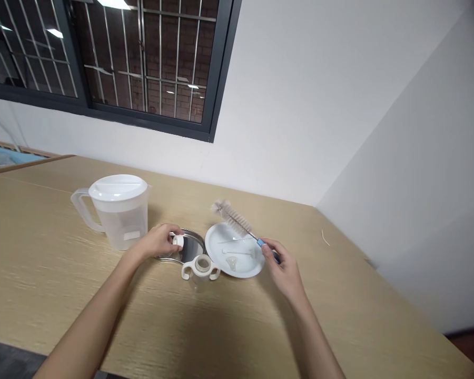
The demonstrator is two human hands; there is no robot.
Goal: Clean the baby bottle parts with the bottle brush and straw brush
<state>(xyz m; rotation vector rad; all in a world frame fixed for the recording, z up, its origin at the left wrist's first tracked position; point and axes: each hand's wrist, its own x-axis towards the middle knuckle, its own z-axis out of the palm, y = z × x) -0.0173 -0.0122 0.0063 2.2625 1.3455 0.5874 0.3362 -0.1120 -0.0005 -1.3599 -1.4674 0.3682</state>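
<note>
My left hand point(158, 241) is closed on a small white cap-like part point(178, 241), held over a shiny metal bowl point(191, 248). My right hand point(281, 266) grips the blue handle of a bottle brush point(234, 218), whose bristle end points up and left above a white plate point(245, 268). On the plate lie a clear nipple point(232, 262) and thin white straw-like pieces point(237, 251). A two-handled baby bottle point(200, 268) stands upright without a top, just in front of the bowl.
A translucent pitcher point(118, 211) with a white lid stands left of the bowl on the wooden table point(63, 273). White walls meet in a corner at the table's far right. A barred dark window is above the back wall.
</note>
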